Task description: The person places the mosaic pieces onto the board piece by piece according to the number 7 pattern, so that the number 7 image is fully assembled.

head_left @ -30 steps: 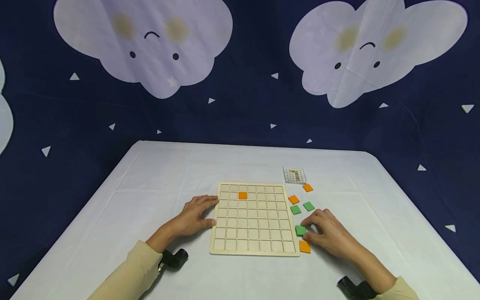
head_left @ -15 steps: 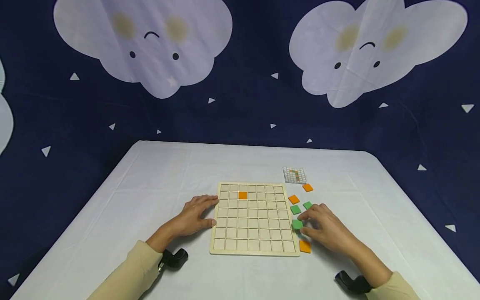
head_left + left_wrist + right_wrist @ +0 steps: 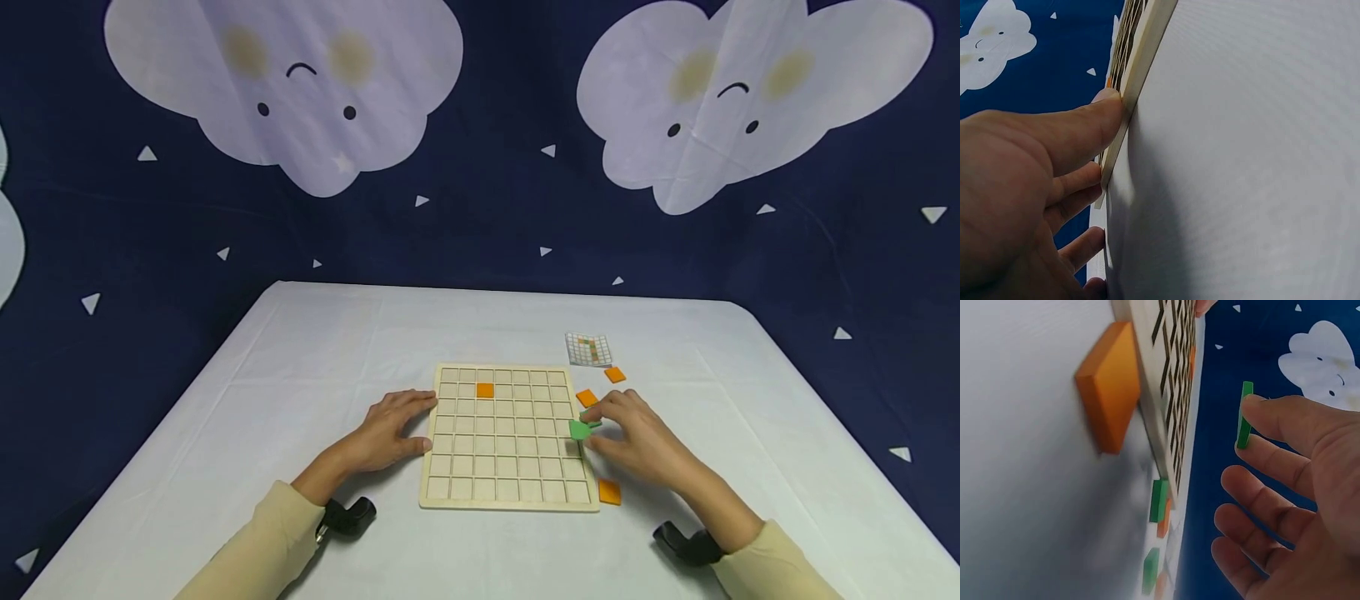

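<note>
A pale wooden board [image 3: 495, 467] with a square grid lies on the table, with one orange tile [image 3: 485, 390] set in its second row from the back. My left hand [image 3: 390, 429] touches the board's left edge with thumb and fingertips, the fingers fairly straight. Between thumb and index finger, my right hand [image 3: 637, 437] pinches a green tile [image 3: 1245, 415], raised over the board's right edge; the other fingers are spread loosely. Two more green tiles lie beyond, the nearer green tile [image 3: 1159, 501] close to the board; in the head view the hand and held tile largely cover them.
An orange tile [image 3: 610, 492] lies by the board's near right corner. Two others, an orange tile [image 3: 587, 397] and a farther orange tile [image 3: 615, 375], lie right of the board's back. Behind them is a small grid card [image 3: 588, 350] with a coloured pattern. White cloth [image 3: 337, 333] covers the table.
My right hand has lifted the green tile from beside the board and carried it forward and left to above the right edge. The left hand and board have stayed put.
</note>
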`<state>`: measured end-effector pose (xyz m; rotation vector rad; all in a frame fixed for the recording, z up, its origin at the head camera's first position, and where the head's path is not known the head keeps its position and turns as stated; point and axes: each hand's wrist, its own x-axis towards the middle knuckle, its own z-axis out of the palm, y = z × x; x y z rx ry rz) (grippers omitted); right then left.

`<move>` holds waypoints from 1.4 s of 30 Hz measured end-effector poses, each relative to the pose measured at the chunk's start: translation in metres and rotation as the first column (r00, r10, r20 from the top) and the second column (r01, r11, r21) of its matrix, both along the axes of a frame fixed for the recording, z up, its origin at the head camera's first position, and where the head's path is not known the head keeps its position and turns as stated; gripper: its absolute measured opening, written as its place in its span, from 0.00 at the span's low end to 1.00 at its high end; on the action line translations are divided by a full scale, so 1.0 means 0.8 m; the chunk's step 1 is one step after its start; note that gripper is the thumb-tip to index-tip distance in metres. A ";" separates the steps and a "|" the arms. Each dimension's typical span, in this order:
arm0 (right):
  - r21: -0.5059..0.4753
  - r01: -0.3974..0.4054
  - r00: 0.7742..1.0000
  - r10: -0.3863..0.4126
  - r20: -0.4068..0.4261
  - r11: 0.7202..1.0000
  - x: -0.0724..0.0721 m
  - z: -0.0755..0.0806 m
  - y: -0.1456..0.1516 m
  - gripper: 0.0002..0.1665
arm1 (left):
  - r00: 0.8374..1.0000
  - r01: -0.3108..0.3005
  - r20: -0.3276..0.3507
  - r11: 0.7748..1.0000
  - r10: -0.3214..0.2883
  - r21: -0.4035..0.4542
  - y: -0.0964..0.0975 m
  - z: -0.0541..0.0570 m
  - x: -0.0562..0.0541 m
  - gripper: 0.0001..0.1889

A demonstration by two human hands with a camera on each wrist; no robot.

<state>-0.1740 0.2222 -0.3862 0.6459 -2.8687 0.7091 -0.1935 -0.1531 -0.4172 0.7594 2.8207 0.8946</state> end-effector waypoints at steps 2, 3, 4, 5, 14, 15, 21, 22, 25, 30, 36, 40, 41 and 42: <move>-0.011 -0.007 1.000 0.007 0.010 1.000 -0.002 0.001 -0.004 0.11 | 1.000 0.001 0.000 1.000 -0.001 0.001 0.000 0.000 0.000 0.33; -0.017 -0.009 1.000 0.009 0.012 1.000 -0.003 0.002 -0.006 0.11 | 1.000 0.002 0.000 1.000 -0.002 0.003 0.000 0.000 0.000 0.33; -0.021 -0.012 1.000 0.012 0.011 1.000 -0.004 0.003 -0.008 0.12 | 1.000 0.003 0.000 1.000 -0.003 0.003 0.000 0.000 -0.001 0.33; -0.027 -0.017 1.000 0.017 0.007 0.999 -0.006 0.003 -0.010 0.12 | 1.000 0.004 -0.001 1.000 -0.004 0.004 0.001 0.000 -0.001 0.33; -0.058 -0.036 0.999 0.035 -0.023 0.998 -0.019 0.006 -0.031 0.12 | 1.000 0.005 0.000 1.000 -0.005 0.005 0.001 -0.001 -0.002 0.33; -0.057 -0.038 0.999 0.037 -0.024 0.998 -0.021 0.006 -0.033 0.12 | 1.000 0.004 0.003 1.000 -0.004 0.005 0.001 -0.001 -0.002 0.33; -0.070 -0.051 0.999 0.049 -0.016 0.996 -0.030 0.011 -0.049 0.13 | 1.000 -0.004 0.010 1.000 0.004 0.001 0.001 -0.001 -0.001 0.33; -0.072 -0.053 0.998 0.052 -0.017 0.996 -0.032 0.012 -0.052 0.13 | 1.000 -0.005 0.008 1.000 0.005 -0.002 0.001 -0.001 0.000 0.33; -0.082 -0.069 0.997 0.067 -0.026 0.994 -0.035 0.014 -0.060 0.13 | 1.000 -0.008 0.005 1.000 0.008 -0.003 0.001 -0.002 0.000 0.33; -0.087 -0.074 0.997 0.073 -0.018 0.993 -0.041 0.016 -0.071 0.13 | 1.000 -0.007 0.000 1.000 0.007 -0.002 0.001 -0.003 -0.001 0.33; -0.064 -0.073 0.997 0.072 -0.017 0.995 -0.051 0.015 -0.081 0.14 | 1.000 -0.001 -0.011 1.000 0.001 0.001 0.000 -0.003 -0.001 0.33; -0.045 -0.071 0.997 0.070 -0.022 0.996 -0.059 0.012 -0.089 0.14 | 1.000 0.000 -0.016 1.000 0.000 0.003 0.000 -0.003 -0.001 0.32; -0.043 -0.068 0.998 0.067 -0.018 0.997 -0.061 0.012 -0.091 0.14 | 1.000 0.000 -0.015 1.000 0.000 0.003 0.000 -0.003 -0.001 0.32; -0.040 -0.065 0.998 0.064 -0.015 0.997 -0.062 0.012 -0.093 0.14 | 1.000 0.000 -0.015 1.000 0.000 0.002 0.000 -0.003 -0.001 0.33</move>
